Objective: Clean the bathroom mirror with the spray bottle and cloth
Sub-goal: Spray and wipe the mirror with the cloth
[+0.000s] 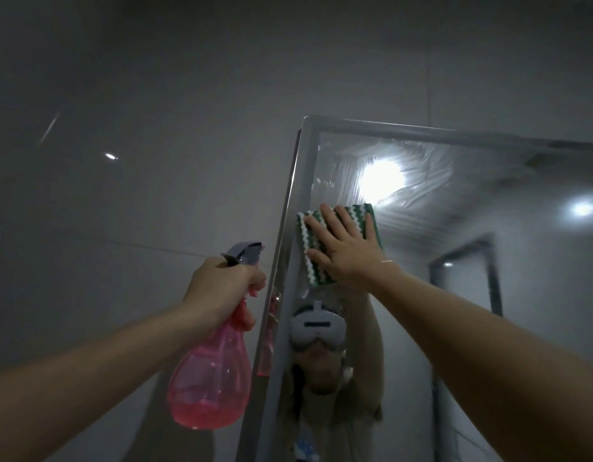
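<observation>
The mirror (455, 261) hangs on the wall in a grey frame, with wet streaks near its top left corner. My right hand (342, 245) presses a green and white striped cloth (368, 218) flat against the glass near the left edge, fingers straight and spread. My left hand (221, 288) grips the neck of a pink translucent spray bottle (211, 371) with a grey trigger head, held up just left of the mirror frame. A little pink liquid sits in the bottle's bottom.
Grey tiled wall (138, 161) fills the left and top. The mirror reflects a person wearing a headset, ceiling lights and a doorway at the right. The mirror's frame (288, 228) stands out from the wall beside the bottle.
</observation>
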The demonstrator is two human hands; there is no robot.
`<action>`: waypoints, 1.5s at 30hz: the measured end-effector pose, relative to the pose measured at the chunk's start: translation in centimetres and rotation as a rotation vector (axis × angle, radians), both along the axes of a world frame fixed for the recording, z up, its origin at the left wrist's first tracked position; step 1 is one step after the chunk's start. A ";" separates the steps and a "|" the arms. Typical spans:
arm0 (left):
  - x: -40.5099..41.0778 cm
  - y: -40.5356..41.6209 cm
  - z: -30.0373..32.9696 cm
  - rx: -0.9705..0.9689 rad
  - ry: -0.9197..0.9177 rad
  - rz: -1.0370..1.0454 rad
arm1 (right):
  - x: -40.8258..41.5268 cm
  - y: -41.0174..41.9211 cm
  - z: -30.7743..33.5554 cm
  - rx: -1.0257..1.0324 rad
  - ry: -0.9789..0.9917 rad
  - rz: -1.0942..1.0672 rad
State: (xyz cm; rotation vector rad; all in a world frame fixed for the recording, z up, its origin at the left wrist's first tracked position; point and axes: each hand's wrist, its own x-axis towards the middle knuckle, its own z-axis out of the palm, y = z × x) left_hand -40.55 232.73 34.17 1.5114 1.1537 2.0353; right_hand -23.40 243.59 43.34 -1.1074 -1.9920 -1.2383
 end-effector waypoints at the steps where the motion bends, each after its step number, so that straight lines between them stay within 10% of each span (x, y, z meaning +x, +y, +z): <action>1: -0.2 -0.1 0.4 0.014 0.003 0.002 | 0.1 0.1 0.6 0.011 -0.012 -0.009; 12: -3.2 -0.3 3.6 0.103 0.008 0.041 | -1.9 -0.5 10.4 -0.037 0.222 0.011; 27: 1.3 -1.5 -0.7 -0.014 0.028 -0.033 | -1.1 -0.7 -0.6 -0.072 0.069 -0.005; 45: -4.4 1.1 -1.3 -0.036 -0.041 0.006 | -2.6 0.0 5.2 -0.037 0.107 0.020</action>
